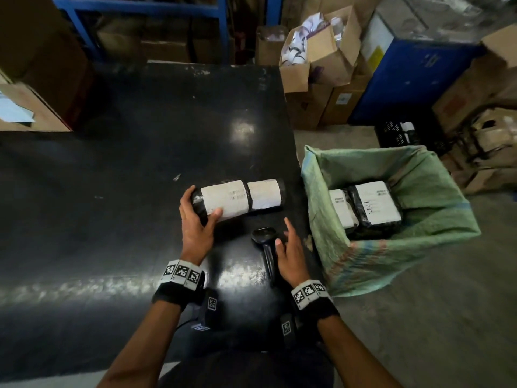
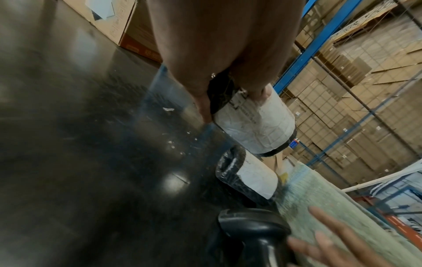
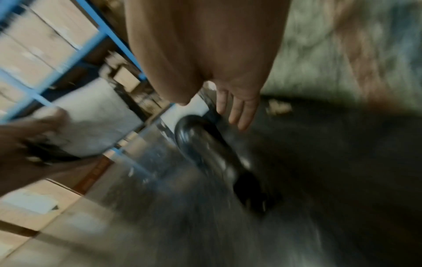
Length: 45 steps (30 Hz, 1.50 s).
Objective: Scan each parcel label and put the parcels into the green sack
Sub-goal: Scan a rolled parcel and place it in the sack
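your left hand (image 1: 195, 231) wraps the left end of the rolled parcel (image 1: 223, 201) lying on the black table (image 1: 112, 191); your right hand (image 1: 291, 253) hovers spread above the scanner (image 1: 264, 242). it looks light, slick-wrapped; hold it mid-roll. the green sack (image 1: 436, 191) waits beside.

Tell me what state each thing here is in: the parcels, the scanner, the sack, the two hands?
Near parcel: on the table, gripped at its end.
Far parcel: lying on the table, untouched.
Scanner: lying on the table, not gripped.
Green sack: open, parcels inside.
Left hand: gripping the near parcel.
Right hand: open over the scanner.
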Each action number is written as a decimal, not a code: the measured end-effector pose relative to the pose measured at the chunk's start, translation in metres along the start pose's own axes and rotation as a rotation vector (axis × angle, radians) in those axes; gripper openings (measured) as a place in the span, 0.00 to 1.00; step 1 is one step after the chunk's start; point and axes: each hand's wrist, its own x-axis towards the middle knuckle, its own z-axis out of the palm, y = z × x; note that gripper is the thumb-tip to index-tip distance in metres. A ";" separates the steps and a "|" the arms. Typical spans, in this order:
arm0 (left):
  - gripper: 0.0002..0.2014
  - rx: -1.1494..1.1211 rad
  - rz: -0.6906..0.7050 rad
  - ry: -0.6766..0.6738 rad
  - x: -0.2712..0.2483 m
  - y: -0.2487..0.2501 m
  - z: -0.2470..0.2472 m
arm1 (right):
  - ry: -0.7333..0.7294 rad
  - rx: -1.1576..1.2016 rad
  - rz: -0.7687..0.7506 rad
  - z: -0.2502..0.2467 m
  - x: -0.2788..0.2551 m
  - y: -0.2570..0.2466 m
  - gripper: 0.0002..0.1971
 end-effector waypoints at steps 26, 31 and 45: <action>0.36 -0.186 0.001 -0.303 -0.017 0.155 0.237 | -0.035 0.130 -0.268 -0.263 0.097 -0.011 0.28; 0.36 -0.030 0.039 -0.322 -0.016 0.154 0.271 | -0.013 0.129 -0.254 -0.292 0.111 0.013 0.26; 0.33 0.773 0.140 -0.270 -0.036 0.100 0.316 | -0.189 -0.102 -0.045 -0.292 0.200 0.089 0.25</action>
